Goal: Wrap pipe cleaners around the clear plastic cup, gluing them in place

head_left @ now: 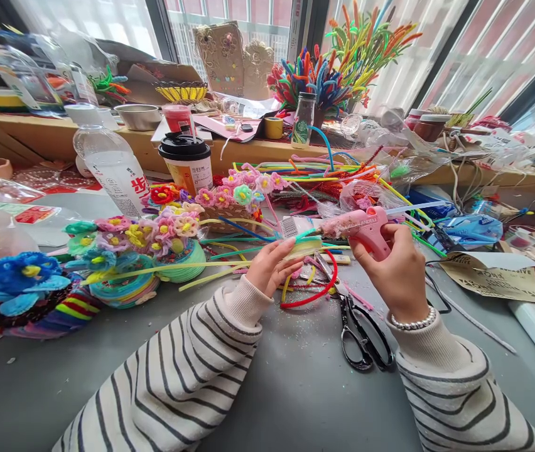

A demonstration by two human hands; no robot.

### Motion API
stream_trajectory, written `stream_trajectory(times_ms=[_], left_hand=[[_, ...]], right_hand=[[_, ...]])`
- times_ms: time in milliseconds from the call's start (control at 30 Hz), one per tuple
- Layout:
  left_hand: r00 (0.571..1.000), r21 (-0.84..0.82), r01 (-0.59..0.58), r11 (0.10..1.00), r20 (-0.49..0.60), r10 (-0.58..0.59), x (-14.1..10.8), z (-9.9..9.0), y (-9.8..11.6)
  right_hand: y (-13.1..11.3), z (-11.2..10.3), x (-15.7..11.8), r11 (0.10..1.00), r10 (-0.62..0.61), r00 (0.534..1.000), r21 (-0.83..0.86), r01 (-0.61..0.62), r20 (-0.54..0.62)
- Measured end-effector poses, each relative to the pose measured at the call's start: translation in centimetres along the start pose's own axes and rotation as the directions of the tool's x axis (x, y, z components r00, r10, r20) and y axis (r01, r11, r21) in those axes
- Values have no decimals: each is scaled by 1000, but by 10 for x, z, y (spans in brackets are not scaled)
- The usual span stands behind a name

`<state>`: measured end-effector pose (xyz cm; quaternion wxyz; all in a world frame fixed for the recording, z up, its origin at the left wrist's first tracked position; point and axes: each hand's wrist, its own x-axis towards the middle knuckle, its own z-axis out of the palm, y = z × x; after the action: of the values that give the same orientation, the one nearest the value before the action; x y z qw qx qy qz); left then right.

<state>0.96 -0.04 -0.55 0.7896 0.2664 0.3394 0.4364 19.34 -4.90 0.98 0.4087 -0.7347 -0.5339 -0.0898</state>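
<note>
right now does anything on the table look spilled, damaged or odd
Pale specks are scattered over the gray tabletop near the black-handled scissors, like spilled glitter or trimmings. The pink glue gun in the right hand looks soiled, brownish along its barrel.

Left arm (168, 376): clothed in a pale sleeve with dark stripes; entered from the lower left, extended diagonally up and to the right. Wrist covered by a plain ribbed cuff (247, 302).

Left hand (271, 267): placed near the middle of the view, at the end of the arm; fingers (287, 271) directed rightward, slightly bent, a light hold kept.

Right arm (465, 389): sleeved to match; entered from the lower right, angled up and to the left. Cuff set below the wrist, which is encircled by a silver beaded bracelet (413, 324).

Right hand (398, 273): raised, fingers curled in a grip, thumb (364, 256) set on the left side. Hands held well apart.
</note>
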Motion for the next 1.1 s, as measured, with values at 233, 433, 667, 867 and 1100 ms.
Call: stream_trajectory(times_ms=[233,433,667,867,1100], left_hand=[[1000,33,9,999,-11,-9,0,1,0],[999,49,-9,999,-33,11,-1,1,-1],[999,55,-4,998,-54,7,-1,1,0],[999,43,-11,999,-51,13,0,1,-1],[998,36,-6,999,-65,8,-1,3,-1]], right_hand=[[-2,0,-1,998,-63,997,-31,62,-52],[-1,-2,-1,990,-120,986,-82,111,-118],[-2,-3,-1,981,-172,974,-112,157,-145],[0,-3,-2,975,-199,967,-129,179,-158],[-2,-4,-3,975,-205,965,-120,187,-164]])
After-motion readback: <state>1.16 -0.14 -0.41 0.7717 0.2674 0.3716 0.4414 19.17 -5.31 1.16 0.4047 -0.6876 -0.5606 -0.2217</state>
